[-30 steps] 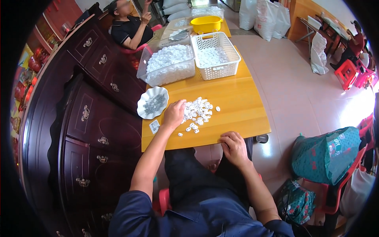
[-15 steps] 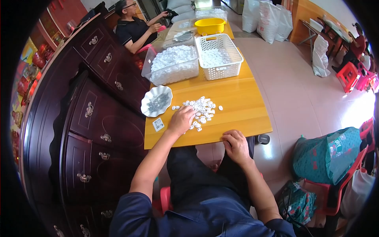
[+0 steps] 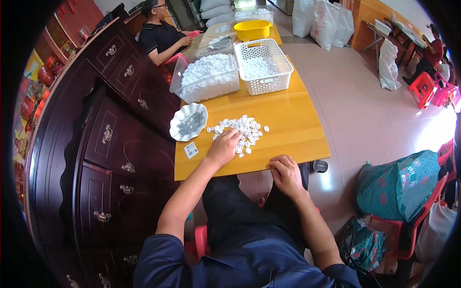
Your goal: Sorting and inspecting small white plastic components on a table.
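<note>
Many small white plastic pieces with dark holes (image 3: 248,126) lie loosely spread on the wooden table (image 3: 293,129). My left hand (image 3: 224,148) reaches into their near side, fingers stretched forward and down onto the pieces. Its fingertips are partly hidden, and no piece shows held in it. At the table's near edge rests my right hand (image 3: 286,174), its fingers loosely bent over the edge and nothing visible in them. A scalloped white dish (image 3: 175,130) with small grey-clear bits stands left of the pieces. Nearer me lies a small white printed card (image 3: 191,150).
Beyond the pieces stand a clear bin (image 3: 229,82) heaped with white parts, a white perforated basket (image 3: 269,85) and a yellow tub (image 3: 252,30). A person (image 3: 161,38) sits at the far left. Dark drawers (image 3: 129,129) flank the table; a teal bag (image 3: 396,187) is at right.
My left hand has shifted slightly right and forward, and the white pieces lie more spread out toward the left. My right hand stays at the edge. The seated person's hands have come down.
</note>
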Demonstrator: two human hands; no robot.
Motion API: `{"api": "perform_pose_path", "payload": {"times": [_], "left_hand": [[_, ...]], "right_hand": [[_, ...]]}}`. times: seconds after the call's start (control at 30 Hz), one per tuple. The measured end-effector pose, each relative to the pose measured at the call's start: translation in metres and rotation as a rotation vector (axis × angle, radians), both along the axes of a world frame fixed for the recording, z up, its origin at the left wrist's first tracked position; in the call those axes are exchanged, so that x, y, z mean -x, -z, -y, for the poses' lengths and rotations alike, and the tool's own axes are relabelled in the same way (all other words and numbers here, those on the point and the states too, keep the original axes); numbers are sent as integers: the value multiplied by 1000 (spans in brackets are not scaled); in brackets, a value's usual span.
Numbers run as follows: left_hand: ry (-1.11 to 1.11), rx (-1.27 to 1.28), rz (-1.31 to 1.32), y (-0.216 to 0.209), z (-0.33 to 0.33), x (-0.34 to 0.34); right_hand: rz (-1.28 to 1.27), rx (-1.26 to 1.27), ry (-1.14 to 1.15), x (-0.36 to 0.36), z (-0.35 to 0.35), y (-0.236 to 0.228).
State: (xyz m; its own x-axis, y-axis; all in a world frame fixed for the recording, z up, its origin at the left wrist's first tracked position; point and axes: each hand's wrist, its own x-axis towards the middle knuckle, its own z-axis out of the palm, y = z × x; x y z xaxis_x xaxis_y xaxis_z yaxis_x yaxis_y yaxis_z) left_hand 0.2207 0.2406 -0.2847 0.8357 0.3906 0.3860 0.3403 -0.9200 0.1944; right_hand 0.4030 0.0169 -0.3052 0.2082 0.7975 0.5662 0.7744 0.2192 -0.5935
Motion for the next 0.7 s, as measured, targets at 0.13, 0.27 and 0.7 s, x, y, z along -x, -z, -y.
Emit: {"api": "perform_pose_path", "payload": {"times": [0.13, 0.27, 0.7], "left_hand": [[-20, -9, -6, 4, 3, 2], [21, -6, -33, 7, 7, -9], [-321, 90, 198, -24, -75, 51]], "right_hand": [[5, 2, 0, 2, -1, -2], [8, -10, -3, 4, -2, -4], [9, -9, 3, 4, -2, -3]]}}
